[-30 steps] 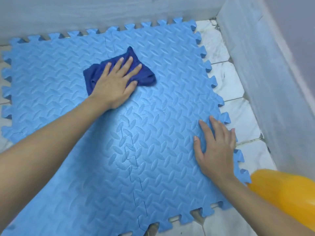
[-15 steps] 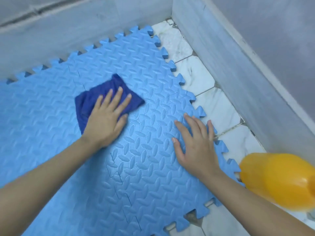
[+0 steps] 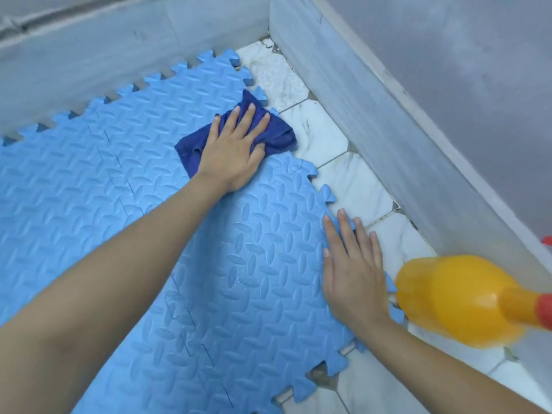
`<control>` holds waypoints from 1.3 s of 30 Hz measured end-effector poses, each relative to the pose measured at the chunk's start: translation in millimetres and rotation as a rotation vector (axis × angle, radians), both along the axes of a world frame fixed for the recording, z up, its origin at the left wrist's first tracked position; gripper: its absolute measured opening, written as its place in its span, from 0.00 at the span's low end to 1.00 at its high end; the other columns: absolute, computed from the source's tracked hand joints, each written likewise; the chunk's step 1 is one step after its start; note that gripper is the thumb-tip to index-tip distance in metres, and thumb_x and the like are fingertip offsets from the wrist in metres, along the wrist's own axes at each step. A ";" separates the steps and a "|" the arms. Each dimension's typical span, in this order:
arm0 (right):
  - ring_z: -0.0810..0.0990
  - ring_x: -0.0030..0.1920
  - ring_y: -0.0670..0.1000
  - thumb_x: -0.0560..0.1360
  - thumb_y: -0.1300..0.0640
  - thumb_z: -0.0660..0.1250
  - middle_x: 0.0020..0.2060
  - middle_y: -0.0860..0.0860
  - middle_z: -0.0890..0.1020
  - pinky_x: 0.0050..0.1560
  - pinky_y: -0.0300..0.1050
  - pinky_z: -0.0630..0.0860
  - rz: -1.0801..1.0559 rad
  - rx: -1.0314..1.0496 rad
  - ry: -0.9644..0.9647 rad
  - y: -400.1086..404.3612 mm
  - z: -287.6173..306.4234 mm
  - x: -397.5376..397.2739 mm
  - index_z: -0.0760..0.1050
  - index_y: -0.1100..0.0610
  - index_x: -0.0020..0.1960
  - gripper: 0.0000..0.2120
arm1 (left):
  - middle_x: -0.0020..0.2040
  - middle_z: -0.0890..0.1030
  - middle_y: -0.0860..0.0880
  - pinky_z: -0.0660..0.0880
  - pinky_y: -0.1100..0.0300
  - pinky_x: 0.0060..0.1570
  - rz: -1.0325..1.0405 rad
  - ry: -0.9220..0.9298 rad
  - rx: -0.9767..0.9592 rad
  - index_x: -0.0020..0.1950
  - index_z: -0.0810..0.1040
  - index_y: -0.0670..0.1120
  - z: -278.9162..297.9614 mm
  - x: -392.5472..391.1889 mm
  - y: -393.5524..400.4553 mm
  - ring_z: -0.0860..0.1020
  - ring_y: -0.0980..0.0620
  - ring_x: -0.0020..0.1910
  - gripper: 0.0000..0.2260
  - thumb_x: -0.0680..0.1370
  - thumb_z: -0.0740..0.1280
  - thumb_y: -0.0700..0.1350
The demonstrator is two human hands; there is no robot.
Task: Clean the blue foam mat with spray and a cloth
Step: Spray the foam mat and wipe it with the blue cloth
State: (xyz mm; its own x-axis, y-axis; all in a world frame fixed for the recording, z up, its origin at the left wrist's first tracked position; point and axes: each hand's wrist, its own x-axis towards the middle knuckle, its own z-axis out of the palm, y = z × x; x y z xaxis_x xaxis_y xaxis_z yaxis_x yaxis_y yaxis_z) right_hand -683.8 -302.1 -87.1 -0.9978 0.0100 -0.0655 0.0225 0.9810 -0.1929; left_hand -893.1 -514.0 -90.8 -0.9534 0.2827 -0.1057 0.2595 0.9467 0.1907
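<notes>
The blue foam mat (image 3: 89,204) with a ridged pattern and jigsaw edges covers the floor. My left hand (image 3: 233,150) presses flat, fingers straight, on a dark blue cloth (image 3: 277,132) at the mat's right edge, near the far corner. The cloth hangs partly over onto the tiles. My right hand (image 3: 354,264) lies flat with straight fingers on the mat's right edge, closer to me. A yellow spray bottle (image 3: 457,297) with a red top lies blurred on the tiles just right of that hand.
White marble tiles (image 3: 352,180) run in a strip between the mat and a grey wall (image 3: 403,130) on the right. Another wall (image 3: 104,64) borders the mat's far edge. The two walls meet at a corner (image 3: 270,40).
My left hand has slid the cloth rightward across the mat to its right edge. My right hand has shifted to the mat's edge. The view has swung toward the corner.
</notes>
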 end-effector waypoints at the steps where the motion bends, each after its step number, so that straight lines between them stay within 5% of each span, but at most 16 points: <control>1: 0.60 0.77 0.59 0.81 0.53 0.49 0.77 0.52 0.62 0.75 0.61 0.58 -0.005 -0.011 0.001 0.0 0.5 -0.2 0.61 0.52 0.77 0.25 | 0.80 0.50 0.51 0.40 0.47 0.74 -0.006 0.003 -0.007 0.79 0.50 0.56 -0.7 -3.3 2.0 0.47 0.47 0.78 0.25 0.82 0.50 0.52; 13: 0.50 0.79 0.55 0.82 0.50 0.48 0.79 0.55 0.55 0.78 0.55 0.53 0.045 -0.113 -0.077 19.3 8.3 39.6 0.54 0.59 0.79 0.28 | 0.78 0.59 0.47 0.53 0.43 0.73 -0.465 -0.053 -0.033 0.77 0.61 0.51 9.5 269.3 -4.3 0.56 0.45 0.77 0.30 0.74 0.58 0.53; 18: 0.33 0.78 0.50 0.75 0.30 0.51 0.79 0.52 0.38 0.77 0.50 0.37 0.161 -0.046 -0.282 38.3 27.0 83.9 0.38 0.56 0.80 0.45 | 0.80 0.53 0.49 0.43 0.46 0.74 -0.235 -0.050 0.033 0.79 0.55 0.53 8.5 186.0 35.1 0.51 0.46 0.78 0.28 0.78 0.51 0.54; 21: 0.28 0.76 0.49 0.69 0.23 0.52 0.78 0.51 0.32 0.78 0.52 0.36 0.186 -0.008 -0.349 41.0 30.3 92.0 0.33 0.57 0.79 0.55 | 0.80 0.50 0.49 0.40 0.46 0.74 -0.117 -0.044 0.035 0.79 0.52 0.53 6.3 126.9 59.0 0.47 0.46 0.78 0.28 0.79 0.48 0.54; 25: 0.27 0.76 0.50 0.68 0.22 0.53 0.77 0.52 0.30 0.77 0.51 0.34 0.200 -0.002 -0.382 41.1 33.0 85.0 0.32 0.57 0.78 0.57 | 0.80 0.51 0.48 0.42 0.45 0.74 -0.156 0.015 0.020 0.79 0.52 0.53 4.0 135.4 55.4 0.49 0.44 0.78 0.26 0.80 0.49 0.53; 31: 0.28 0.76 0.52 0.67 0.23 0.54 0.77 0.52 0.31 0.77 0.53 0.34 0.209 -0.024 -0.369 40.8 32.1 86.2 0.32 0.57 0.78 0.58 | 0.79 0.57 0.47 0.50 0.41 0.73 -0.453 0.029 -0.027 0.78 0.59 0.51 3.8 260.2 32.1 0.57 0.43 0.77 0.28 0.77 0.53 0.54; 39: 0.31 0.77 0.49 0.69 0.26 0.59 0.78 0.50 0.34 0.78 0.51 0.36 0.194 -0.095 -0.360 42.3 35.5 85.8 0.35 0.55 0.79 0.56 | 0.79 0.52 0.52 0.43 0.37 0.72 -0.163 -0.074 -0.024 0.78 0.53 0.58 11.0 217.5 37.8 0.47 0.42 0.78 0.30 0.77 0.51 0.63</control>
